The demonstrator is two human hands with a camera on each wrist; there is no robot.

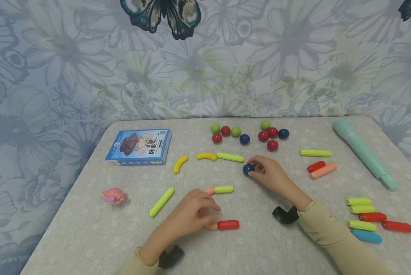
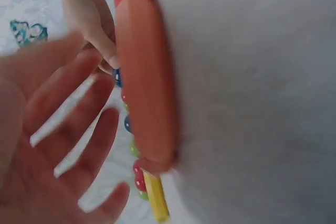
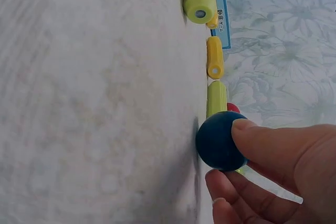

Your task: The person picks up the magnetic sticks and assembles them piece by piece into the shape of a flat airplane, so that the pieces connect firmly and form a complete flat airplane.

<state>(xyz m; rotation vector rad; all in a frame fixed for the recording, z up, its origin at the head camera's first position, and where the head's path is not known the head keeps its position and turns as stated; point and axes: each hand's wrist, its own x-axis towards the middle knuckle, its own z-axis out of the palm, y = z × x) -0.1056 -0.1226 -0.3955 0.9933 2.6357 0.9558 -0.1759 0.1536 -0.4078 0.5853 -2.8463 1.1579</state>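
Observation:
My right hand (image 1: 269, 173) pinches a dark blue ball (image 1: 248, 169) between thumb and fingers, at the right end of a ribbed lime rod (image 1: 230, 157). Close up in the right wrist view, the blue ball (image 3: 222, 141) is against the thumb tip. My left hand (image 1: 193, 214) holds nothing; its fingers (image 2: 89, 156) are spread loosely in the left wrist view. Beside it lies an orange rod (image 2: 144, 77) joined to a red rod (image 1: 228, 225). Just beyond that hand, another orange rod (image 1: 209, 190) meets a short lime rod (image 1: 224, 189); its left end is hidden.
Red, green and blue balls (image 1: 225, 131) sit at the back. Two yellow curved pieces (image 1: 180, 164) and a blue box (image 1: 138, 147) are left, with a pink toy (image 1: 114, 196) nearer. Rods (image 1: 372, 217) and a mint-green tube (image 1: 365, 152) lie right. A wall stands behind.

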